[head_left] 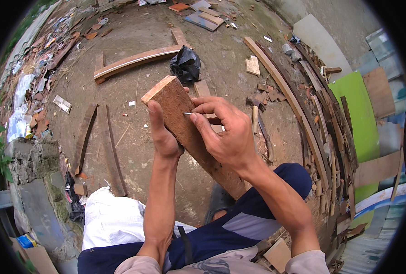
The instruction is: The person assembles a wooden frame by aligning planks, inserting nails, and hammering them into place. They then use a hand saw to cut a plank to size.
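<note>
Left hand point(166, 140): half curled around the long, flat, rough brown wood board point(174, 108), thumb up at its edge.
Right hand point(230, 133): thumb and finger pinch a thin, shiny silver nail point(187, 113) at the board's face.
Board: we have it tilted, above the ground.
Ground point(141, 130): bare brown dirt; a wooden-handled hammer point(255, 116) and a crumpled black plastic bag point(185, 66) lie there.
Our left: a broken grey block wall point(34, 180).
Our right: a flat, bright green sheet point(360, 125).
</note>
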Demonstrator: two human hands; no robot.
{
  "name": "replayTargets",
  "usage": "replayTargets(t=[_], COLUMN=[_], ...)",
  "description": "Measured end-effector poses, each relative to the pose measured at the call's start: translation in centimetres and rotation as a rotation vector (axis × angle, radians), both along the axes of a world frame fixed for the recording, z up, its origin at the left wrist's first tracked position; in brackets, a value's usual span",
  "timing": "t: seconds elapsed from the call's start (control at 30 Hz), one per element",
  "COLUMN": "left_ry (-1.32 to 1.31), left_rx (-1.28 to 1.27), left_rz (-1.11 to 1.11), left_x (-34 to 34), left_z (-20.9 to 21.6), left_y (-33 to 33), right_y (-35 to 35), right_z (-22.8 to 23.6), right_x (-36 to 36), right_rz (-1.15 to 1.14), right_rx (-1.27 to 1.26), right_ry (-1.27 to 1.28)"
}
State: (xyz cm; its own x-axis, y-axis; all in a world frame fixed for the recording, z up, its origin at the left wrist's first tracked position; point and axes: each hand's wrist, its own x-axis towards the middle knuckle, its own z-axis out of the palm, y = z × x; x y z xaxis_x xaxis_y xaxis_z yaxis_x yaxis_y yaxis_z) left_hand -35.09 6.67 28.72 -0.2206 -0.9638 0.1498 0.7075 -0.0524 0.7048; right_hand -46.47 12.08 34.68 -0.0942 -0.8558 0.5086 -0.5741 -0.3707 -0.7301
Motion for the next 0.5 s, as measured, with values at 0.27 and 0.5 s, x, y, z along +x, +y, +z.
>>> replayTargets(t=[0.27,0.5], left_ry=[0.044,0.043], left_rx=[0.053,0.033], left_rz=[-0.005,-0.006], left_x=[0.3,0.5], left_z=[-1.2,-1.6], left_y=[-0.2,-0.2], right_y=[-0.1,-0.3], right_z=[0.7,0.4], right_x=[-0.3,0.1], right_rz=[0.061,0.044], right_rx=[0.076,0.030], right_ry=[0.093,0.079])
